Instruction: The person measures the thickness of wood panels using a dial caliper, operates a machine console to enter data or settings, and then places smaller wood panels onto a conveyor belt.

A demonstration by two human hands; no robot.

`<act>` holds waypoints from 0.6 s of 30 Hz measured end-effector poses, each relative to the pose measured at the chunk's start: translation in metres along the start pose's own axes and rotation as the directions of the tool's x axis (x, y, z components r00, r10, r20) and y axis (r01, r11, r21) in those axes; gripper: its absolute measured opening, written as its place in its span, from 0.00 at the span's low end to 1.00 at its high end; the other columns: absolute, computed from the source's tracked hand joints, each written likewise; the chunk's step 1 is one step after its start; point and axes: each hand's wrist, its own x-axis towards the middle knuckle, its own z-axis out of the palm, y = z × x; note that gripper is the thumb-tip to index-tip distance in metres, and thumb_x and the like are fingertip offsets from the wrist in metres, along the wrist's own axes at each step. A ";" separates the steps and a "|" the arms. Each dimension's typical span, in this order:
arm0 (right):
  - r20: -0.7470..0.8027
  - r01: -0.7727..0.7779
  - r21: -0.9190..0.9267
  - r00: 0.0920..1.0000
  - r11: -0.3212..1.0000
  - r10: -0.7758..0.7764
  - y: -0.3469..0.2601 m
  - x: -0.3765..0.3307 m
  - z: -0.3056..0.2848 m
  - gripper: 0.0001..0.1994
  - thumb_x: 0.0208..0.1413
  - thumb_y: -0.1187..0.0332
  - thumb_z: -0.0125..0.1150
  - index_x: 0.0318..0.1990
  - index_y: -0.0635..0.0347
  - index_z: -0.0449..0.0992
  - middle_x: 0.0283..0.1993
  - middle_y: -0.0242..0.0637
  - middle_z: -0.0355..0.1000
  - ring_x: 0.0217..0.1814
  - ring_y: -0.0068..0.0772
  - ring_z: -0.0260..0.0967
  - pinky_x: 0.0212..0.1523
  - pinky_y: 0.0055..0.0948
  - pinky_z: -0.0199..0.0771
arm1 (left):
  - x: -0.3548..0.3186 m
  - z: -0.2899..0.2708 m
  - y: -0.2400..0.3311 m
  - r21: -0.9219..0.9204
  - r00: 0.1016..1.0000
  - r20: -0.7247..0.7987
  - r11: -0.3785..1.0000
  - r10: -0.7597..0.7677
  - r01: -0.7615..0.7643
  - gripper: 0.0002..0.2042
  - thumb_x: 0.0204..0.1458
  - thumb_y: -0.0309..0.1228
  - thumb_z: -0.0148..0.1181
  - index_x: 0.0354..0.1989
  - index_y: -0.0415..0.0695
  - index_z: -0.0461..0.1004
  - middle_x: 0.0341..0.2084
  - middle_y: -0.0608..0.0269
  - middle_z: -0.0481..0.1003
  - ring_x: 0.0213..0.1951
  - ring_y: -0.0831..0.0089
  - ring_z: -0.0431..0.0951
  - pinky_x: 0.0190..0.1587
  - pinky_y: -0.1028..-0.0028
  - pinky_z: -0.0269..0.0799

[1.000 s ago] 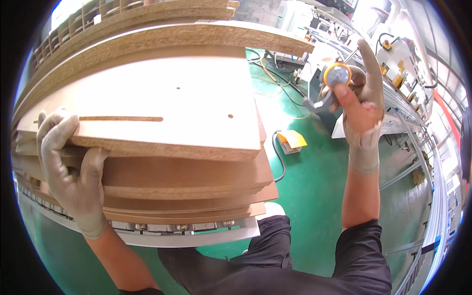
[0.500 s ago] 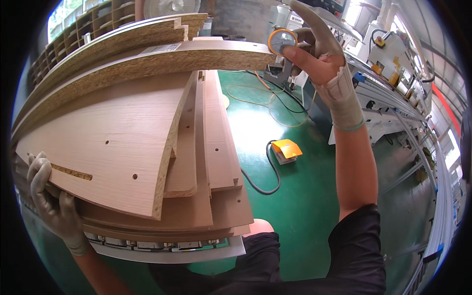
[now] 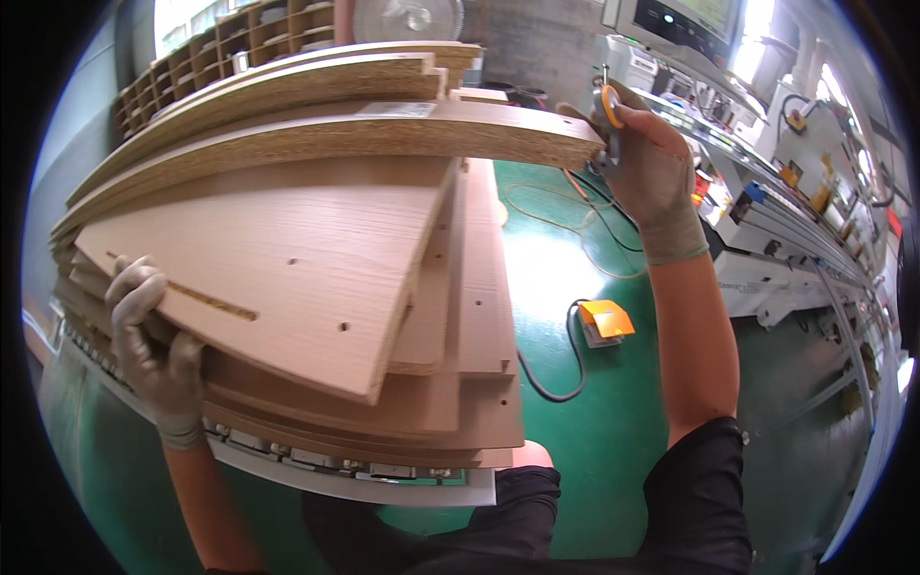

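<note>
My gloved left hand point(image 3: 158, 345) grips the near left edge of a pale wood-grain chipboard panel point(image 3: 326, 225). A long slot and small round holes show in this panel, which is slightly blurred. My gloved right hand point(image 3: 652, 177) is closed on a small round tool with an orange rim point(image 3: 610, 107), seen nearly edge-on; its exact kind I cannot make out. That tool is held close to the right end of a long narrow chipboard panel point(image 3: 508, 129), which stands on edge beyond the slotted one. Whether they touch is unclear.
More boards point(image 3: 489, 335) lie stacked beneath, on a support with a pale metal edge point(image 3: 450, 491). On the green floor sits an orange-covered foot pedal point(image 3: 606, 321) with a dark cable. A long white machine point(image 3: 767, 273) stands on the right, a fan point(image 3: 412, 19) behind.
The view has shifted, so boards and floor appear further right. My right hand has turned the round tool from face-on to nearly edge-on. My left hand keeps its grip on the slotted panel.
</note>
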 end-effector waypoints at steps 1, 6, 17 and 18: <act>-0.017 0.024 -0.060 1.000 0.998 -0.025 0.001 -0.002 0.007 0.20 0.63 0.68 0.50 0.60 0.69 0.71 0.55 0.45 0.75 0.64 0.52 0.72 0.68 0.40 0.68 | 0.001 0.000 -0.001 -0.007 1.000 -0.002 1.000 0.015 -0.015 0.21 0.46 0.28 0.61 0.51 0.40 0.73 0.51 0.55 0.73 0.60 0.58 0.71 0.76 0.49 0.48; 0.013 0.181 -0.388 0.981 0.904 -0.191 0.004 -0.016 0.031 0.25 0.64 0.70 0.49 0.67 0.69 0.64 0.57 0.50 0.73 0.64 0.49 0.73 0.66 0.40 0.72 | 0.004 -0.001 0.005 0.005 1.000 -0.013 1.000 -0.012 0.012 0.22 0.40 0.27 0.62 0.48 0.40 0.74 0.49 0.56 0.73 0.58 0.58 0.73 0.75 0.49 0.50; 0.012 0.163 -0.738 0.973 0.654 -0.230 -0.047 -0.043 0.079 0.36 0.59 0.74 0.60 0.75 0.60 0.55 0.43 0.36 0.76 0.43 0.26 0.75 0.42 0.26 0.76 | -0.002 -0.003 0.000 0.022 1.000 -0.017 1.000 0.005 -0.005 0.22 0.43 0.23 0.59 0.52 0.39 0.74 0.53 0.55 0.73 0.62 0.58 0.71 0.76 0.48 0.48; 0.031 0.173 -0.761 0.972 0.626 -0.232 -0.049 -0.045 0.079 0.36 0.59 0.74 0.61 0.75 0.60 0.55 0.42 0.36 0.76 0.42 0.25 0.75 0.39 0.25 0.76 | -0.001 -0.002 0.000 0.013 1.000 -0.013 1.000 0.008 -0.008 0.22 0.43 0.23 0.59 0.52 0.39 0.74 0.53 0.55 0.73 0.62 0.58 0.71 0.76 0.48 0.48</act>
